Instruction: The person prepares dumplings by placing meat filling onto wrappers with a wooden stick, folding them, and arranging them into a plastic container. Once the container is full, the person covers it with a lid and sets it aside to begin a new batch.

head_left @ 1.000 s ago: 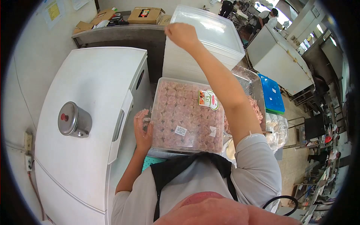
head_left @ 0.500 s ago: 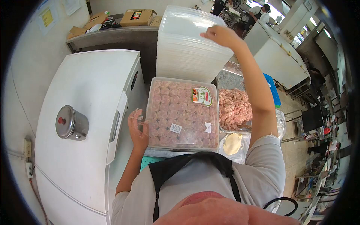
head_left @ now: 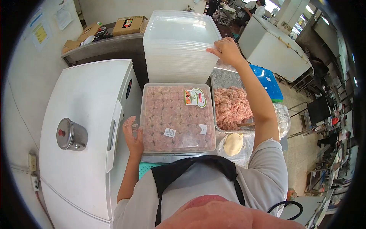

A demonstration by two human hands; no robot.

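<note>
A clear lidded plastic container [head_left: 177, 114], packed with rows of small meat dumplings, sits in front of my body. My left hand [head_left: 133, 139] is beside its left edge, fingers curled but apart, with bits of minced meat stuck to them. Behind the container rises a tall stack of clear plastic lids [head_left: 181, 32]. My right hand [head_left: 227, 51] is at the stack's right corner, thumb and fingers pinching the rim of a lid near the top. Below my right forearm, a tray holds a heap of minced meat [head_left: 231, 107].
Round dough wrappers [head_left: 233, 144] lie on plastic at the right. A metal pot [head_left: 71, 133] stands on a white appliance [head_left: 87, 95] to the left. Cardboard boxes [head_left: 129, 26] are on the back counter, and a blue lid [head_left: 265, 80] is beyond my right arm. Another person works far back.
My right hand has come down from above the stack to its right corner and taken hold of a rim. My left hand stays by the container. The whole view has shifted slightly.
</note>
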